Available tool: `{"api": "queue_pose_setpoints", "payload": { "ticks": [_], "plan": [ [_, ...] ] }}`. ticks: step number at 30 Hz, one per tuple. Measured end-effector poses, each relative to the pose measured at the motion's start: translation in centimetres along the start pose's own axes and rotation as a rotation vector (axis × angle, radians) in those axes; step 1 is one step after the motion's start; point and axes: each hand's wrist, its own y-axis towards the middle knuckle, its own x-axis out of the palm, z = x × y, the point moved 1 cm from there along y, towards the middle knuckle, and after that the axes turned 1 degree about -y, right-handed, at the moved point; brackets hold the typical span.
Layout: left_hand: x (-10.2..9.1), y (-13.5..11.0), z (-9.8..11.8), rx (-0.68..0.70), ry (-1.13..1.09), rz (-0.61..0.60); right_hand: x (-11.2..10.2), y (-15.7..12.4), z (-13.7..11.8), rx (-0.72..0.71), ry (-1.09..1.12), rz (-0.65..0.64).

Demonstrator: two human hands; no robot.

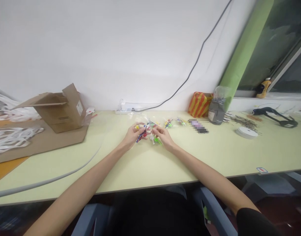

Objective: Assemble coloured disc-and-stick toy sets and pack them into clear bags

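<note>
My left hand (132,135) and my right hand (164,137) come together over the middle of the table. Between them is a cluster of small coloured plastic pieces (145,133) in red, blue, yellow, white and green; their exact kind is too small to tell. Fingers and thumb of each hand are pinched on this cluster. Clear plastic film seems to lie around and behind it. Just beyond my right hand lie two more little bunches of similar pieces, a nearer bunch (168,124) and a farther bunch (181,121), apparently in clear bags.
An opened cardboard box (64,114) and white straps (10,139) occupy the left. A grey hose (54,178) crosses the table's left front. Behind my hands is a power strip (125,108). Rightward are a phone (198,126), striped bag (198,105), dark jar (216,110) and white roll (246,132).
</note>
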Motion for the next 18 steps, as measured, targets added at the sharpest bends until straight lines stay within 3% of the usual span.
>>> {"api": "queue_pose_setpoints", "payload": {
  "ticks": [8,12,18],
  "plan": [
    [0.1,-0.3,0.2,0.000,0.065,-0.046,-0.4,-0.1,-0.5,-0.029,-0.136,-0.037],
    [0.2,-0.2,-0.1,0.004,0.085,0.016,-0.4,0.0,-0.1,-0.073,-0.249,0.012],
    [-0.6,0.2,0.3,0.043,0.074,0.121,-0.4,0.1,1.0,-0.109,-0.186,0.026]
  ]
}}
